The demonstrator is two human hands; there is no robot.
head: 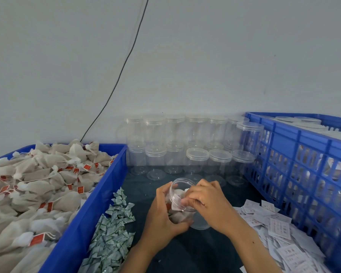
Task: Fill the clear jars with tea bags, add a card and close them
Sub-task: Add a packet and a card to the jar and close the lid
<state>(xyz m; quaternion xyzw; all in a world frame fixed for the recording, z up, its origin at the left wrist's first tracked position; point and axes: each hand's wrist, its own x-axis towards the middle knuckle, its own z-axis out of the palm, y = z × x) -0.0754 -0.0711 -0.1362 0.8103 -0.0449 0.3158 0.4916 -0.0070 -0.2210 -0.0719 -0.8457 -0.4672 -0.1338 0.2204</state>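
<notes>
Risk at lower centre: left hand [162,211] grips tilted clear plastic jar [182,201]; right hand [205,201] pinching white paper card [176,202] could crumple it against the rim.

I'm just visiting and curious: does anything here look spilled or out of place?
Nothing looks damaged. The white cards and green sachets lie in loose heaps on the table, and the jar in both hands is tilted, lid off.

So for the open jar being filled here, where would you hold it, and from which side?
Hold the jar around its round side wall, low down and from the left, as the left hand does now. It is tilted with its open mouth toward the right hand, which is tucking a card in, so the rim should probably stay free.
</notes>
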